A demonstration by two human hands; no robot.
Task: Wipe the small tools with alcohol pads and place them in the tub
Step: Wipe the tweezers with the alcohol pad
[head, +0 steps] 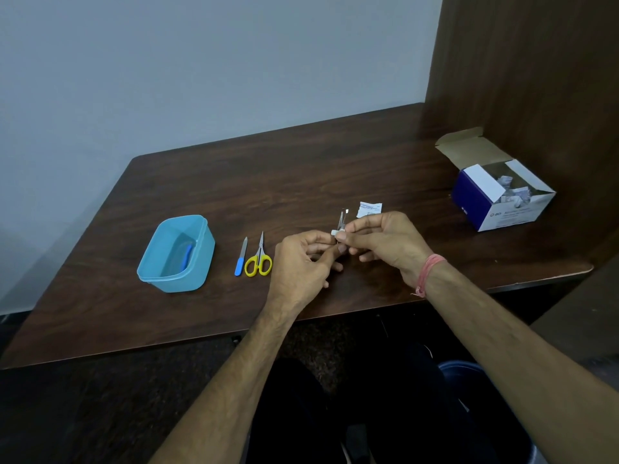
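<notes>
Over the middle of the table my left hand (pixel 301 259) pinches the lower end of a small metal tool (pixel 341 220) that points up and away. My right hand (pixel 385 241) pinches a white alcohol pad (pixel 336 233) folded around the tool's shaft. A blue tub (pixel 201 259) stands at the left with a blue-handled tool (pixel 187 257) inside. Between the tub and my hands lie a blue-handled nail file (pixel 240 257) and yellow-handled scissors (pixel 259 259).
A torn white pad wrapper (pixel 368 208) lies just behind my right hand. An open box of alcohol pads (pixel 495 199) sits at the right, near a dark wooden panel (pixel 536 61). The table's front edge (pixel 167 343) runs below my wrists.
</notes>
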